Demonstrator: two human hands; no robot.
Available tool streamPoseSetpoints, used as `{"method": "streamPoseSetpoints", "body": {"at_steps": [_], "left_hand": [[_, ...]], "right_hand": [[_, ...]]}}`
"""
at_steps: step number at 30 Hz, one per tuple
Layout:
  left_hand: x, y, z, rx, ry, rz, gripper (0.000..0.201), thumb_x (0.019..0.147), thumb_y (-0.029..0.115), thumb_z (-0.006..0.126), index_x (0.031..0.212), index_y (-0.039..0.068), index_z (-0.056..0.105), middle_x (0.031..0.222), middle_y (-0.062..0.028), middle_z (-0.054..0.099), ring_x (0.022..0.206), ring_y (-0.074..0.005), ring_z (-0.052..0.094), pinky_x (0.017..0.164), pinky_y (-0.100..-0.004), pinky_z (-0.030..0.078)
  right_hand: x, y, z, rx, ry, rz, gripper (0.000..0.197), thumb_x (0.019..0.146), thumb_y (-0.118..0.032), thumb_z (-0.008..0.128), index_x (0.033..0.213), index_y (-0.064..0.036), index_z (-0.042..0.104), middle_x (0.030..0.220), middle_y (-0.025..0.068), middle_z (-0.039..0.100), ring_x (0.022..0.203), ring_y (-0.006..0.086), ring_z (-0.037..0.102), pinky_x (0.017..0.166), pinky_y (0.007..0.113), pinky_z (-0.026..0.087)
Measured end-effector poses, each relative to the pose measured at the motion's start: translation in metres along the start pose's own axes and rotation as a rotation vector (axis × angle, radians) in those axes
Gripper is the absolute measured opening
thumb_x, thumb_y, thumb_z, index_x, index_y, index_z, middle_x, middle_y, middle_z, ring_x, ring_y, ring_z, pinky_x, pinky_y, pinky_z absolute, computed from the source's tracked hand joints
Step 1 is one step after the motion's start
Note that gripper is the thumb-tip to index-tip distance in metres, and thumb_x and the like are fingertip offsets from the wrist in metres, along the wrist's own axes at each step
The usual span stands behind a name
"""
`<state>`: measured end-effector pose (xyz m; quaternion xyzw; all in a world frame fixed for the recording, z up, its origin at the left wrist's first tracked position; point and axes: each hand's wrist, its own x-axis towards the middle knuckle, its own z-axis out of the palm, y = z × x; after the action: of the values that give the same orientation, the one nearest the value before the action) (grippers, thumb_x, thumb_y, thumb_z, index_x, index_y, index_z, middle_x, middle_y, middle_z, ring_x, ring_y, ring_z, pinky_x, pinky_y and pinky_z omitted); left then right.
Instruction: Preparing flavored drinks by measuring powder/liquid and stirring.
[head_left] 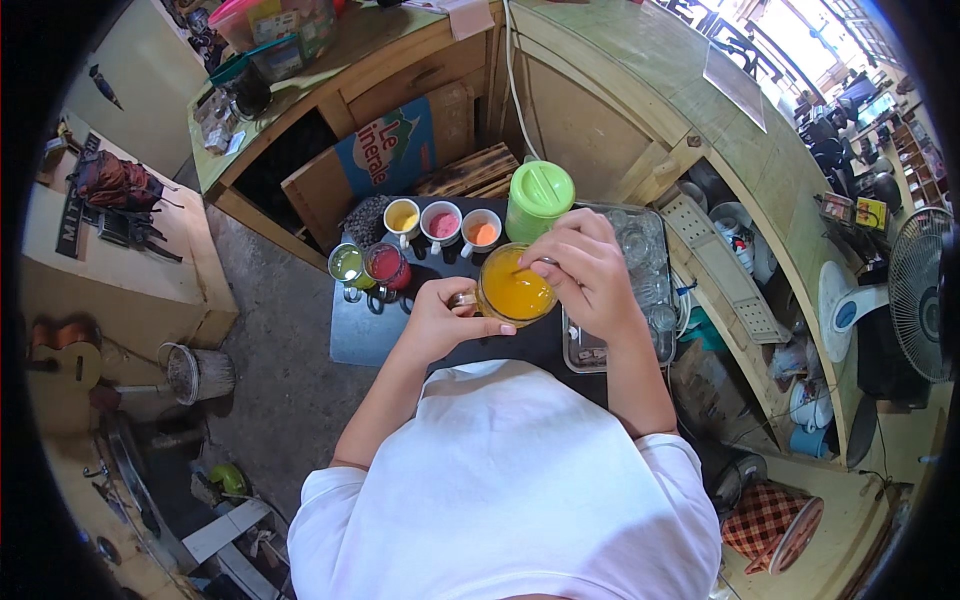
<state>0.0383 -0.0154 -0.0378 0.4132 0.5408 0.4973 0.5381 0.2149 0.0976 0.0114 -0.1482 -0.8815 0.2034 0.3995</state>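
Note:
My left hand (pixel 442 322) is closed round the handle of a glass mug (pixel 487 312) of orange drink (pixel 518 292), its thumb lying along the near side. Over the mug's right rim, the fingers of my right hand (pixel 588 272) pinch a thin spoon (pixel 522 270) that dips into the drink; most of it is hidden by the fingers and the liquid. Left of the mug stand a glass mug of red drink (pixel 388 266) and one of yellow-green drink (pixel 347 264). Behind them are three white cups with yellow (pixel 403 216), pink (pixel 441 224) and orange (pixel 481 232) contents.
A lidded green pitcher (pixel 541 192) stands behind my right hand. A metal tray (pixel 650 270) of clear glasses lies to the right on the dark table (pixel 375 335). Wooden counters (pixel 600 110) enclose the far and right sides; a fan (pixel 915 295) is at far right.

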Motion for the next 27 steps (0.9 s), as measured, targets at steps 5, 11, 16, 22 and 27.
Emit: {"method": "streamPoseSetpoints", "body": {"at_steps": [5, 11, 16, 22, 27], "left_hand": [[-0.001, -0.002, -0.004, 0.036, -0.001, 0.000, 0.030, 0.061, 0.006, 0.085, 0.084, -0.002, 0.067, 0.063, 0.0040, 0.057, 0.055, -0.0018, 0.051, 0.051, -0.0170, 0.040], [-0.002, -0.004, -0.003, -0.017, -0.014, 0.010, 0.031, 0.061, 0.007, 0.086, 0.085, -0.002, 0.067, 0.063, 0.0039, 0.057, 0.056, -0.0020, 0.051, 0.052, -0.0170, 0.040], [-0.002, -0.004, -0.006, 0.019, 0.000, -0.003, 0.032, 0.061, 0.008, 0.086, 0.086, -0.002, 0.067, 0.067, 0.0020, 0.060, 0.057, -0.0025, 0.053, 0.053, -0.0167, 0.042], [-0.002, -0.001, -0.005, 0.026, -0.009, -0.008, 0.032, 0.061, 0.009, 0.086, 0.085, -0.002, 0.067, 0.067, 0.0019, 0.061, 0.058, -0.0024, 0.052, 0.053, -0.0166, 0.042], [-0.001, -0.004, -0.009, 0.036, -0.009, -0.002, 0.032, 0.061, 0.008, 0.086, 0.084, -0.002, 0.067, 0.067, 0.0021, 0.061, 0.058, -0.0024, 0.053, 0.053, -0.0165, 0.041]], "right_hand": [[-0.002, 0.000, -0.002, -0.056, -0.080, 0.005, 0.014, 0.082, -0.021, 0.063, 0.079, -0.0072, 0.066, 0.078, 0.0044, 0.064, 0.084, 0.0243, 0.054, 0.082, 0.037, 0.039], [-0.003, -0.003, 0.005, 0.083, -0.033, 0.053, 0.014, 0.081, -0.020, 0.062, 0.078, -0.0068, 0.065, 0.077, 0.0045, 0.063, 0.085, 0.0249, 0.053, 0.082, 0.038, 0.038], [0.001, -0.003, -0.003, -0.116, -0.053, 0.017, 0.016, 0.082, -0.022, 0.062, 0.079, -0.0061, 0.065, 0.076, 0.0049, 0.062, 0.085, 0.0246, 0.053, 0.083, 0.038, 0.039], [-0.002, -0.001, 0.006, 0.102, -0.078, 0.094, 0.016, 0.082, -0.023, 0.062, 0.080, -0.0069, 0.066, 0.078, 0.0038, 0.064, 0.086, 0.0248, 0.053, 0.085, 0.038, 0.038], [0.006, -0.004, 0.000, -0.097, -0.074, 0.016, 0.014, 0.081, -0.021, 0.063, 0.080, -0.0068, 0.066, 0.078, 0.0043, 0.063, 0.088, 0.0245, 0.052, 0.086, 0.039, 0.037]]}}
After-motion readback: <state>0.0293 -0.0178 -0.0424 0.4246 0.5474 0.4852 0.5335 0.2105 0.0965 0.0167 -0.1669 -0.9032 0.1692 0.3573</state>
